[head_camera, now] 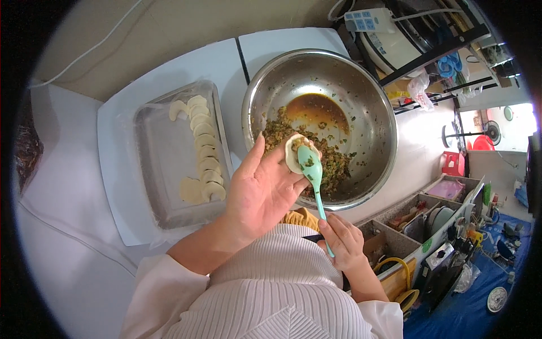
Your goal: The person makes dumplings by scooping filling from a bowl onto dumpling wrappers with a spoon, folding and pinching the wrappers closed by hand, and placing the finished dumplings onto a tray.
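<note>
Above the near part of a big stainless steel bowl (pixel 372 106), my left hand (pixel 266 186) is palm up and holds a round dumpling wrapper (pixel 293 161) on its fingers. Some filling lies on the wrapper. My right hand (pixel 344 239) grips the handle of a mint-green spoon (pixel 311 167), whose bowl presses on the filling and has green bits stuck to its back. In the steel bowl lies chopped filling (pixel 334 173) with greens, beside a pool of brown liquid (pixel 319 110). The part of the filling under my left hand is hidden.
Left of the bowl, a metal tray (pixel 169 169) lined with clear plastic holds a row of folded dumplings (pixel 206 140) and a flat wrapper (pixel 190 190). Both stand on a white table (pixel 118 127). A black-framed rack (pixel 436 55) with a power strip (pixel 369 20) rises at the right.
</note>
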Action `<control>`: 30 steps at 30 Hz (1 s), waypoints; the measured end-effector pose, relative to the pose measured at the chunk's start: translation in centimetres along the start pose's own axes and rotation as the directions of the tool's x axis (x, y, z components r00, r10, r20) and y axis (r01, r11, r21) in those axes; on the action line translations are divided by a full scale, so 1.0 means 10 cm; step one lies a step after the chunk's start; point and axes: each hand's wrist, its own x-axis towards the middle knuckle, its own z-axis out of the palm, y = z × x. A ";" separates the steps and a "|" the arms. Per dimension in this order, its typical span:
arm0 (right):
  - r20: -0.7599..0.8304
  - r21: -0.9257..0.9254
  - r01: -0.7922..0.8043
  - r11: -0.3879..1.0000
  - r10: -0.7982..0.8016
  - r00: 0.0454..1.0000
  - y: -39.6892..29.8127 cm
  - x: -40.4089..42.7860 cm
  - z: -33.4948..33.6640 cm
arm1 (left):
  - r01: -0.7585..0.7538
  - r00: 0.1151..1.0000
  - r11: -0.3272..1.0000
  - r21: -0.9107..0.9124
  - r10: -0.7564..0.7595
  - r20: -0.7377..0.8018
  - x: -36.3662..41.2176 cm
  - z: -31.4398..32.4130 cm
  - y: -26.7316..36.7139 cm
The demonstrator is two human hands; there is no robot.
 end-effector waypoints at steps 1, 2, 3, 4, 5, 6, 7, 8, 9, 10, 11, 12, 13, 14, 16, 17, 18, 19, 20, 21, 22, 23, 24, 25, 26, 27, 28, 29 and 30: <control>0.024 0.012 0.005 1.000 -0.005 1.000 0.00 0.00 -0.05 | -0.003 1.000 1.000 0.011 0.003 0.017 0.00 -0.03 0.02; 0.025 0.038 -0.035 0.999 0.034 0.999 0.02 -0.01 -0.12 | -0.006 0.999 1.000 0.023 0.005 0.034 0.01 -0.05 0.04; 0.026 0.063 -0.075 0.995 0.074 0.997 0.03 -0.02 -0.20 | -0.005 0.999 1.000 0.022 0.004 0.033 0.02 -0.05 0.06; -0.052 0.164 -0.186 0.969 0.197 0.979 0.01 -0.03 -0.27 | -0.001 1.000 1.000 0.031 0.001 0.004 0.03 -0.05 0.07; -0.187 0.274 -0.220 0.936 0.277 0.942 0.02 0.01 -0.28 | 0.002 1.000 0.999 0.039 -0.001 -0.025 0.03 -0.05 0.08; -0.240 0.358 -0.234 0.904 0.331 0.912 0.03 0.06 -0.33 | 0.004 1.000 0.999 0.040 -0.003 -0.026 0.03 -0.06 0.09; -0.287 0.441 -0.239 0.865 0.388 0.876 0.06 0.09 -0.37 | 0.029 0.999 0.998 0.059 -0.028 -0.023 0.02 -0.07 0.10; -0.287 0.443 -0.239 0.864 0.390 0.875 0.10 0.09 -0.39 | 0.053 0.998 0.996 0.079 -0.051 -0.020 0.01 -0.08 0.11; -0.275 0.484 -0.268 0.833 0.435 0.857 0.14 0.09 -0.41 | 0.079 0.997 0.992 0.098 -0.078 -0.015 0.02 -0.08 0.12; -0.260 0.525 -0.294 0.799 0.480 0.838 0.17 0.09 -0.43 | 0.082 0.997 0.992 0.100 -0.081 -0.016 0.02 -0.07 0.12; -0.262 0.526 -0.294 0.798 0.481 0.837 0.19 0.09 -0.43 | 0.088 0.996 0.989 0.121 -0.085 -0.034 0.02 -0.07 0.12; -0.275 0.534 -0.289 0.794 0.487 0.829 0.21 0.08 -0.44 | 0.096 0.995 0.985 0.141 -0.089 -0.053 0.02 -0.07 0.11; -0.287 0.543 -0.284 0.791 0.492 0.822 0.21 0.07 -0.44 | 0.098 0.994 0.985 0.142 -0.092 -0.054 0.02 -0.07 0.10; -0.288 0.543 -0.285 0.790 0.494 0.821 0.21 0.07 -0.43 | 0.113 0.993 0.981 0.157 -0.104 -0.061 0.02 -0.07 0.10; -0.291 0.592 -0.293 0.751 0.539 0.791 0.19 0.08 -0.41 | 0.129 0.990 0.977 0.172 -0.118 -0.071 0.01 -0.07 0.10; -0.291 0.592 -0.295 0.750 0.540 0.789 0.18 0.08 -0.40 | 0.133 0.990 0.975 0.180 -0.120 -0.078 0.01 -0.06 0.09; -0.273 0.603 -0.285 0.746 0.528 0.804 0.17 0.08 -0.38 | 0.137 0.989 0.973 0.188 -0.123 -0.084 0.01 -0.06 0.09; -0.255 0.613 -0.275 0.741 0.514 0.819 0.17 0.08 -0.36 | 0.139 0.989 0.972 0.188 -0.125 -0.085 0.01 -0.06 0.08; -0.255 0.612 -0.276 0.741 0.516 0.818 0.15 0.08 -0.35 | 0.146 0.988 0.972 0.183 -0.134 -0.076 0.02 -0.06 0.08; -0.275 0.626 -0.263 0.734 0.523 0.807 0.14 0.09 -0.34 | 0.152 0.988 0.972 0.178 -0.142 -0.067 0.02 -0.06 0.07; -0.295 0.639 -0.249 0.728 0.531 0.795 0.14 0.09 -0.33 | 0.152 0.988 0.972 0.178 -0.143 -0.067 0.02 -0.05 0.07; -0.295 0.639 -0.249 0.728 0.531 0.794 0.14 0.10 -0.34 | 0.152 0.988 0.972 0.179 -0.143 -0.064 0.02 -0.05 0.06; -0.275 0.620 -0.252 0.743 0.506 0.817 0.15 0.11 -0.34 | 0.151 0.988 0.972 0.180 -0.142 -0.062 0.02 -0.06 0.05; -0.254 0.600 -0.253 0.759 0.481 0.839 0.15 0.12 -0.34 | 0.151 0.988 0.972 0.180 -0.142 -0.063 0.01 -0.06 0.05; -0.253 0.601 -0.252 0.758 0.480 0.840 0.14 0.13 -0.35 | 0.150 0.988 0.972 0.180 -0.139 -0.071 0.01 -0.07 0.05; -0.202 0.558 -0.284 0.780 0.459 0.865 0.12 0.15 -0.37 | 0.151 0.987 0.972 0.179 -0.139 -0.077 0.01 -0.07 0.05; -0.148 0.511 -0.311 0.801 0.439 0.886 0.11 0.15 -0.38 | 0.152 0.987 0.972 0.179 -0.140 -0.077 0.01 -0.08 0.06; -0.149 0.511 -0.311 0.801 0.439 0.886 0.12 0.15 -0.38 | 0.153 0.987 0.972 0.177 -0.141 -0.078 0.01 -0.09 0.06; -0.171 0.518 -0.286 0.806 0.425 0.889 0.13 0.15 -0.39 | 0.156 0.986 0.972 0.176 -0.143 -0.079 0.01 -0.09 0.06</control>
